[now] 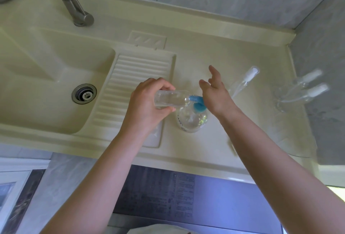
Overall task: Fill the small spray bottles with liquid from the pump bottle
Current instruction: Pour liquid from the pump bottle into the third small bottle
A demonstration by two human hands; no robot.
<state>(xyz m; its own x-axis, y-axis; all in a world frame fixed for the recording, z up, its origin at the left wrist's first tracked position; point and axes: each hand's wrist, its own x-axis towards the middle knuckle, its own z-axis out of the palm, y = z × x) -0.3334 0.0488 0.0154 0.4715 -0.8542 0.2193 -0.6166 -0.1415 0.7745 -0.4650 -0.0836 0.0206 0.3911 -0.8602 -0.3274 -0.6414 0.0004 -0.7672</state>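
**Small bottle held to pump spout, right hand over the pump head**

We see the small spray bottle (pixel 169 99) lying on its side in the air, mouth against the blue spout of the pump bottle (pixel 192 120), which stands upright on the counter (pixel 205 151) just right of the ribbed drainboard (pixel 138 77). The left hand (pixel 149 103) has fingers and thumb curled round the small bottle's body. The right hand (pixel 214 92) sits over the blue pump head (pixel 198 103) with fingers spread and straight; whether the palm is actually pressing it we cannot tell, the contact is hidden.

Handling, as we judge it: the small bottle is clear thin plastic, light, probably slippery if wet, so a mid-body grip like this one suits it (squeezing hard could flex it). The pump bottle looks heavier, stable enough to take a downward press.

Further out: a sprayer cap with tube (pixel 246 79) lies on the counter to the right, more capped spray bottles (pixel 302 88) near the wall, blurred. The sink (pixel 46 77) and tap (pixel 74 8) are at left.
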